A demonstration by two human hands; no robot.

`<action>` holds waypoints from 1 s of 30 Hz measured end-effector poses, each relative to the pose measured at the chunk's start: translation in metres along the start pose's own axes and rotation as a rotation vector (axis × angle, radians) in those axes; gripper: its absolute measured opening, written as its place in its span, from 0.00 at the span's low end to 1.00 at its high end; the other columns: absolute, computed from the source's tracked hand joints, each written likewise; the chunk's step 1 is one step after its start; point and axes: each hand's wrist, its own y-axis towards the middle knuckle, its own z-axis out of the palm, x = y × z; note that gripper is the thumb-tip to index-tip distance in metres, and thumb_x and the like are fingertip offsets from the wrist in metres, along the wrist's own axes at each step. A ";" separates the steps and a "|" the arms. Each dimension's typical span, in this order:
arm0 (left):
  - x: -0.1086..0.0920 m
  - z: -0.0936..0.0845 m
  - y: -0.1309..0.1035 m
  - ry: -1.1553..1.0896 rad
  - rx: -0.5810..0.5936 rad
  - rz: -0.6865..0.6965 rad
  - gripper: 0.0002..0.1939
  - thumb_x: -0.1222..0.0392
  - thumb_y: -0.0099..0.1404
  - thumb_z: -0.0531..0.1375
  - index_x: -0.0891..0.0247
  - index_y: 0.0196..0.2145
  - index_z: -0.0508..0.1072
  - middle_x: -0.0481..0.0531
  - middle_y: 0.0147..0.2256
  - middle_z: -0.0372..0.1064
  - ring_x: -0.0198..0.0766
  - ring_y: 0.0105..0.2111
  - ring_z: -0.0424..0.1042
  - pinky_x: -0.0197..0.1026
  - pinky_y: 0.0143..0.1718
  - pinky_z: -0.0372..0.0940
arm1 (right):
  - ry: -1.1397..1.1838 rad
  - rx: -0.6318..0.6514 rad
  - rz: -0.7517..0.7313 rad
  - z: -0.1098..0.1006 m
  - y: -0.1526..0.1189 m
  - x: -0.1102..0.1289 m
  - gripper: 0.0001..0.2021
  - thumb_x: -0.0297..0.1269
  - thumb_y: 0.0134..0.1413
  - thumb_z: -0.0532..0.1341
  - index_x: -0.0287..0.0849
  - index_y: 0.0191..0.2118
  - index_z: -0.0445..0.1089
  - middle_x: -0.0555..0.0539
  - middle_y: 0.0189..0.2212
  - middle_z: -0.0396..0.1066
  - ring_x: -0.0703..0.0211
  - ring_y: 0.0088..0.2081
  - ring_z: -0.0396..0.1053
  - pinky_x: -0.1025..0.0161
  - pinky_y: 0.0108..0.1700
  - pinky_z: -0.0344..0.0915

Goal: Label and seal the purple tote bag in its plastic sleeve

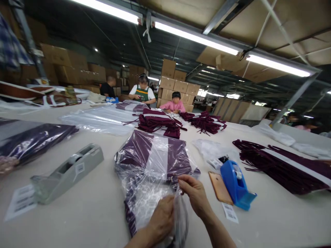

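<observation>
In front of me a folded purple garment (pixel 134 144) lies inside a clear plastic bag (pixel 144 199), with a pale band across its middle. My left hand (pixel 162 216) is closed on the bag's loose plastic near its right side. My right hand (pixel 192 190) pinches at the same edge, just above and to the right, where a small dark piece shows at the fingertips. What exactly lies between the right fingers is partly hidden. Right of my right hand are an orange-gold phone (pixel 220 187) and a blue tape dispenser (pixel 236 186).
A grey tape dispenser (pixel 74 168) and a label sheet (pixel 22 201) lie to the left, near another bagged garment (pixel 38 141). Maroon garment stacks (pixel 157 120) stand ahead, and another maroon pile (pixel 281 165) lies at right. Several people work beyond the table (pixel 90 224).
</observation>
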 end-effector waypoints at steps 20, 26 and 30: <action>0.017 -0.004 0.006 -0.868 -0.167 -0.808 0.05 0.62 0.60 0.48 0.62 0.28 0.61 0.46 0.20 0.66 0.31 0.17 0.65 0.34 0.19 0.57 | -0.873 0.414 -0.142 -0.010 0.045 -0.026 0.25 0.28 0.32 0.59 0.45 0.44 0.72 0.44 0.49 0.68 0.46 0.52 0.62 0.49 0.54 0.56; 0.011 -0.021 -0.003 -0.605 -0.137 -0.717 0.09 0.64 0.64 0.47 0.63 0.27 0.63 0.51 0.26 0.67 0.37 0.23 0.67 0.41 0.27 0.63 | -0.998 0.522 -0.197 -0.002 0.059 -0.041 0.04 0.29 0.46 0.61 0.43 0.26 0.73 0.52 0.25 0.72 0.57 0.33 0.68 0.63 0.38 0.61; 0.020 -0.033 -0.021 0.064 -0.141 -0.409 0.12 0.64 0.67 0.48 0.65 0.33 0.70 0.58 0.37 0.68 0.49 0.42 0.65 0.55 0.48 0.60 | -1.025 0.493 -0.232 0.006 0.061 -0.052 0.06 0.26 0.48 0.63 0.43 0.25 0.72 0.53 0.24 0.71 0.61 0.30 0.67 0.66 0.35 0.57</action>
